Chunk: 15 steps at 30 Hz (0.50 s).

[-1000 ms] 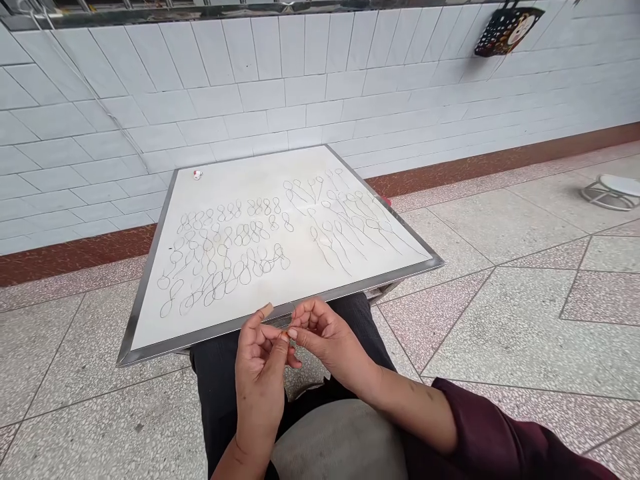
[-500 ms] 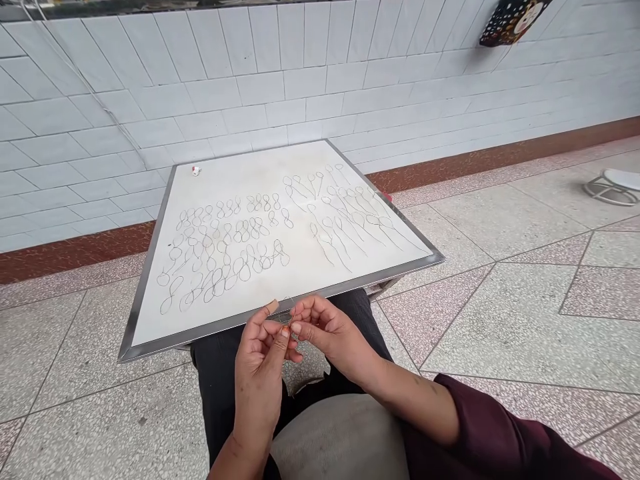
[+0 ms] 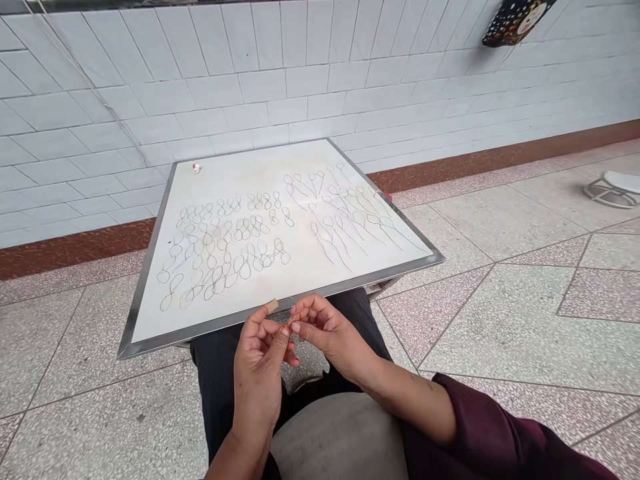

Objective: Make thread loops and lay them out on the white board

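Note:
My left hand (image 3: 263, 350) and my right hand (image 3: 325, 330) meet over my lap, just before the near edge of the white table (image 3: 250, 170). Thumb and finger of each pinch a thin wire, mostly hidden by the fingertips. A tan wrap covers one left fingertip. On the left half of the table lie rows of wires bent into figure-eight loops (image 3: 215, 280). Several wires with one loop and long straight tails (image 3: 333, 243) lie on the right half.
A small white and red object (image 3: 197, 169) sits at the table's far left corner. Behind the table stands a white tiled wall (image 3: 260, 87). A white stool (image 3: 615, 187) is on the floor at the far right.
Both hands stay almost in place, with slight finger movement around the thin wire. The loops on the table have not moved.

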Motion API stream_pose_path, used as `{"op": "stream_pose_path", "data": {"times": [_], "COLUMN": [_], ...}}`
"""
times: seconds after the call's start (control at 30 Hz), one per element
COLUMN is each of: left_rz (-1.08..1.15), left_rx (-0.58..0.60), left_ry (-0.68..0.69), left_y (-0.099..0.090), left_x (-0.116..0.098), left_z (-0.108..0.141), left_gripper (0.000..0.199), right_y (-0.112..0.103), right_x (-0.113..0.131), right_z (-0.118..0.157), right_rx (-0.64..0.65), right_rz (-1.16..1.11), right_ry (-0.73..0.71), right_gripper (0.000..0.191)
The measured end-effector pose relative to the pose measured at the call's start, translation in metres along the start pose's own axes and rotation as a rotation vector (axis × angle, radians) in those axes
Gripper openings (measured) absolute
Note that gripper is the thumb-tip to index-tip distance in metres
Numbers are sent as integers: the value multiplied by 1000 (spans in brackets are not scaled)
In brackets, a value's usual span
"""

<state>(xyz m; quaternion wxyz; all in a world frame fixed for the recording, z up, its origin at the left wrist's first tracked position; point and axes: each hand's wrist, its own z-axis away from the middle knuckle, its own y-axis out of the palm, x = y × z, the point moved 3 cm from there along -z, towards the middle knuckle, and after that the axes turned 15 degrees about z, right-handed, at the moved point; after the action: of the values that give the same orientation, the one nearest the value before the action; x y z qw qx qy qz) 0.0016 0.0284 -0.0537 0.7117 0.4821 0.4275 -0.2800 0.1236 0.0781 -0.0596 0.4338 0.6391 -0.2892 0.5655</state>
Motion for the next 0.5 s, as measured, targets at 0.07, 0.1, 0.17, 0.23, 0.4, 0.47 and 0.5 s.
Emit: {"op": "stream_pose_path", "data": {"times": [0.07, 0.1, 0.17, 0.23, 0.4, 0.47, 0.5], "left_rz": [-12, -19, -30, -38, -92, -125, -145], "left_rx": [-4, -4, -4, -7, -20, -20, -12], "left_ry": [-1, -3, -1, 6, 26, 37, 41], "left_y": [0, 1, 1, 1, 2, 2, 3], "left_x": [0, -1, -1, -2, -8, -10, -11], "left_z": [0, 1, 1, 1, 3, 4, 4], "left_gripper": [47, 47, 47, 46, 49, 49, 49], "right_y": [0, 0, -2, -9, -22, -22, -22], "right_x": [-2, -2, -2, 3, 30, 36, 37], "right_z": [0, 0, 0, 1, 3, 2, 2], "right_rx": [1, 4, -12, -92, -125, -2, 47], "right_rz": [27, 46, 116, 262, 814, 962, 1022], "right_ry": [-3, -2, -8, -54, -345, -430, -452], "right_gripper": [22, 22, 21, 17, 7, 13, 16]}}
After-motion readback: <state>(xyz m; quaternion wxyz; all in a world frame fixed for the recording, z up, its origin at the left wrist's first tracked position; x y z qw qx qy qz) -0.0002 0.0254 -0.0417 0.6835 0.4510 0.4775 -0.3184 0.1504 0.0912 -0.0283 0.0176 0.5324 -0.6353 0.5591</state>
